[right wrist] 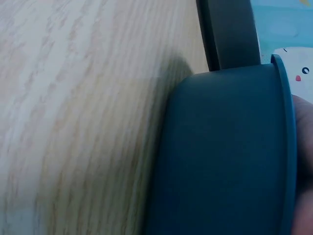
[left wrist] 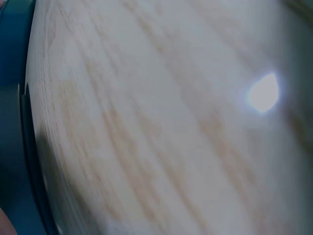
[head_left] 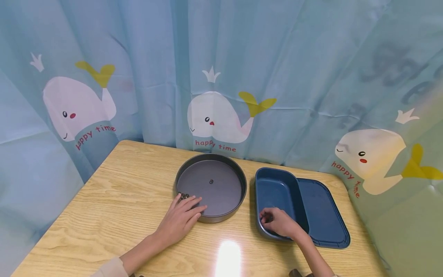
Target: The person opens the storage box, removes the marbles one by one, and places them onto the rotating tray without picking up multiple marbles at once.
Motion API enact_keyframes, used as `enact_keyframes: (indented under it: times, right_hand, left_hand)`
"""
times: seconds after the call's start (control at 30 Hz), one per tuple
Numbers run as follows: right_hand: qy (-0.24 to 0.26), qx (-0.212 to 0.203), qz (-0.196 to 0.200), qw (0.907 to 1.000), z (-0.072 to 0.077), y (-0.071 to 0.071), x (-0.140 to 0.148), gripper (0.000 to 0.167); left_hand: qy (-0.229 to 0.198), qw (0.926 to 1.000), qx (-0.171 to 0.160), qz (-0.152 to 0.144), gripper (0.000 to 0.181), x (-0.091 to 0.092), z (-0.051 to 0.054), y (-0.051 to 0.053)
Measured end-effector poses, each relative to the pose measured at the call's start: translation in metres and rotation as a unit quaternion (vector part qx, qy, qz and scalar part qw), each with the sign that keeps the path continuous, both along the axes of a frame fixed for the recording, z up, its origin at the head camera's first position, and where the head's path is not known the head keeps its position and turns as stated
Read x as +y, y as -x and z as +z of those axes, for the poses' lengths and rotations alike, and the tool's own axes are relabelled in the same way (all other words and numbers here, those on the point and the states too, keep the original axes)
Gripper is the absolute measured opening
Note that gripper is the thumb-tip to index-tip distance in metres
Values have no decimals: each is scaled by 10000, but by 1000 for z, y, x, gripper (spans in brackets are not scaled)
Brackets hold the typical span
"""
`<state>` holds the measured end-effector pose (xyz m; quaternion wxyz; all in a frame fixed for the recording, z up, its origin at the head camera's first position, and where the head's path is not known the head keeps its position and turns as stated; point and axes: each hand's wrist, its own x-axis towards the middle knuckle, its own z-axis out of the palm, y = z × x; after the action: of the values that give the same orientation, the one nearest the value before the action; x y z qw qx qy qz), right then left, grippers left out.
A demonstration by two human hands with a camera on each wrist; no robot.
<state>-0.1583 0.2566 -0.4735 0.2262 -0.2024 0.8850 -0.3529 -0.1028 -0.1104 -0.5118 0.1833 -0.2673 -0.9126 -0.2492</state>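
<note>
A round dark grey pan (head_left: 221, 192) stands on the table in the head view. My left hand (head_left: 181, 219) rests over its front left rim, fingers stretched inward. Beside those fingertips several small dark shiny balls (head_left: 185, 196) lie against the pan's wall, and one more small dark piece (head_left: 211, 181) sits near its middle. Inside the near end of a blue rectangular box (head_left: 277, 184), my right hand (head_left: 280, 222) pinches a small dark piece (head_left: 267, 218), partly covered by fingers. The right wrist view shows the box's outer side (right wrist: 225, 147), with part of the hand beyond its rim.
A flat blue lid (head_left: 323, 211) lies right of the box, partly behind it. The wooden table (head_left: 131, 184) ends at a light blue curtain (head_left: 155, 77) printed with whales. Light glares off the table's front.
</note>
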Motion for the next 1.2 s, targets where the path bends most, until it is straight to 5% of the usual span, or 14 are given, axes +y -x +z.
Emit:
enact_keyframes:
  times: [0.4,0.8,1.2]
  right_hand:
    - [-124,435,124,9989,-2,0,-4,11]
    - [-225,421,216,9986,6,-2,-6,11]
    - [242,654,-273,9972,30,9,0,4]
  left_hand:
    - [11,10000,4,4,29,0,0,0]
    - [51,10000,30,17,29,0,-1,1]
    - [18,10000,79,2,29,0,-1,1]
